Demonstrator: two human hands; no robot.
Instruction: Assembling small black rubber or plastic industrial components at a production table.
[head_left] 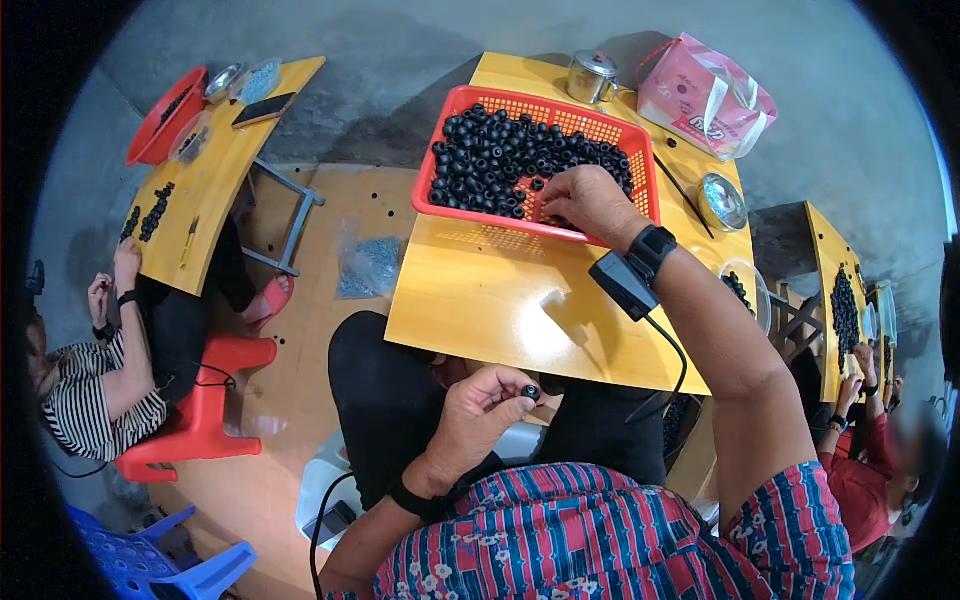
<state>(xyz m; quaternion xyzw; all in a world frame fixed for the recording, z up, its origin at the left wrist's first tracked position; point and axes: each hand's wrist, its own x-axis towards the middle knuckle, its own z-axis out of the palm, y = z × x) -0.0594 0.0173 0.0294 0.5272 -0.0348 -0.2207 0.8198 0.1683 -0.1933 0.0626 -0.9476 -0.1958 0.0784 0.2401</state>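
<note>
My left hand (472, 418) is over my lap, thumb and forefinger pinched on a small black ring-like part (530, 392) with a light spot at its centre. My right hand (592, 204) reaches into a red plastic basket (484, 219) on the yellow table (470, 300). Its fingers point down and press together near the basket's front edge; whatever they grip is hidden. A heap of the same glossy black parts (490, 150) fills most of the basket, with the red bottom showing beside my fingers.
Behind the basket are a metal lidded cup (594, 77) and a pink bag (705, 98). To the right lie a dark rod (684, 195), a metal bowl (722, 203) and a clear container (745, 290). Co-workers sit at tables on both sides. A bag of small bluish pieces (369, 268) lies on the floor.
</note>
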